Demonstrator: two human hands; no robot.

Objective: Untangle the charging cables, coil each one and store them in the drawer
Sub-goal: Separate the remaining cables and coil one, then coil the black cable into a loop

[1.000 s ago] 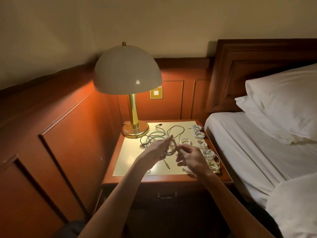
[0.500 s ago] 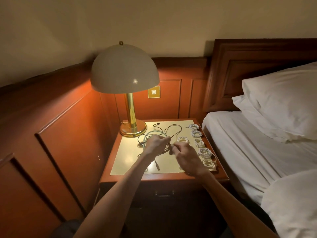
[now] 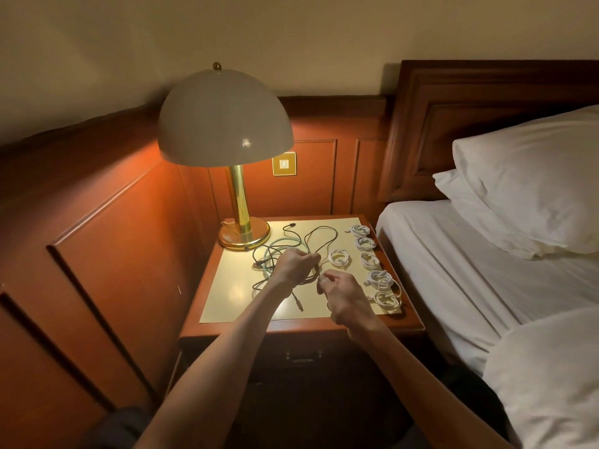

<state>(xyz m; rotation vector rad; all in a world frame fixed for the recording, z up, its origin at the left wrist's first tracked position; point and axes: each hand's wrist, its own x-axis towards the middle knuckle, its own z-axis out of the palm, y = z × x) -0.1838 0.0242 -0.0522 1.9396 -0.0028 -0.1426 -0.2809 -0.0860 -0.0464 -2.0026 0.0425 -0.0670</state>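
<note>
2 hands over nightstand [image 3: 194, 330], left hand [image 3: 293, 265] gripping black cable [image 3: 319, 236], right hand [image 3: 345, 294] pinching it

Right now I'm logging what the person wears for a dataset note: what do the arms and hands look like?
Both forearms are bare, with no sleeves in view. The left hand and right hand wear no gloves, and no watch or bracelet shows at either wrist. In this dim light I cannot tell whether there are any rings.

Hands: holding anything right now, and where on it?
Left hand grips the dark cable mid-length, at its gathered loops. Right hand pinches something small at its fingertips; cannot tell what.
</note>
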